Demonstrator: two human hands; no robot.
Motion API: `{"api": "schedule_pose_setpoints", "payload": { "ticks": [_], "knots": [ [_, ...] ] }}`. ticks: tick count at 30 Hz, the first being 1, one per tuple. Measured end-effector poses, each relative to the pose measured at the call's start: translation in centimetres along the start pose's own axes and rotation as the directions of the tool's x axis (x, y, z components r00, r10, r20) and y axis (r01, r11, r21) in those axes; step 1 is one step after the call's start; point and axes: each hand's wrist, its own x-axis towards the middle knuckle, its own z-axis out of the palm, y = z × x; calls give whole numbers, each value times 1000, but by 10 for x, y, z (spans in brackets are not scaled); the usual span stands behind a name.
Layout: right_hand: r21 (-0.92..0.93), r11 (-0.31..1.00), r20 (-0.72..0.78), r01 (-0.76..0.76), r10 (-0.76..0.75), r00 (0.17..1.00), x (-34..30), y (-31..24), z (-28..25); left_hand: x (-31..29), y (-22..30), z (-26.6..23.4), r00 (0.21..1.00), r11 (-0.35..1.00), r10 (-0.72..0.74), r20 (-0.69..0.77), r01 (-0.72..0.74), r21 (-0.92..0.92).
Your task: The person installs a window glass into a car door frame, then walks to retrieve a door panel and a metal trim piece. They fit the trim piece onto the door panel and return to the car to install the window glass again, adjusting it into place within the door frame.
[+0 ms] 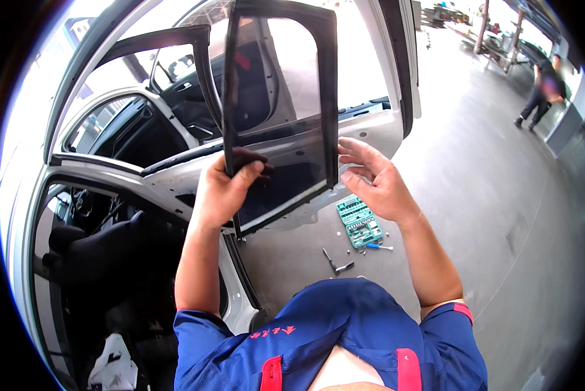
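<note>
A small car door window [281, 98] with tinted glass and a black rubber frame stands upright in front of me. My left hand [222, 189] is closed on its left edge, thumb on the near side and fingers showing dark through the glass. At the window's right edge my right hand [385, 186] is open, with thumb and fingers apart; whether a fingertip touches the frame I cannot tell. Behind the glass is the white, opened car door [380, 127], its inner metal bare of trim.
On the grey floor [488, 215] lie a green socket set case [359, 223], a blue-handled screwdriver [378, 247], a ratchet wrench [337, 264] and several small loose parts. The car's dark seat [103, 254] shows at left. A person in dark clothes [541, 94] stands far right.
</note>
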Motion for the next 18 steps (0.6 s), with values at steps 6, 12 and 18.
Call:
{"api": "schedule_pose_setpoints", "payload": {
  "ticks": [6, 12, 18],
  "knots": [
    [143, 989, -14, -41, 43, 999, -4, -3, -42, 32, 6, -9, 997, 995, 29, -77, -36, -91],
    [80, 995, -56, 57, -53, 997, -9, -16, -62, 73, 18, -35, 994, 992, 110, 11, -109, -58],
    [11, 984, -46, 178, -177, 983, 2, -28, -49, 118, 29, -39, 977, 975, 212, -13, -212, -59]
  ]
}}
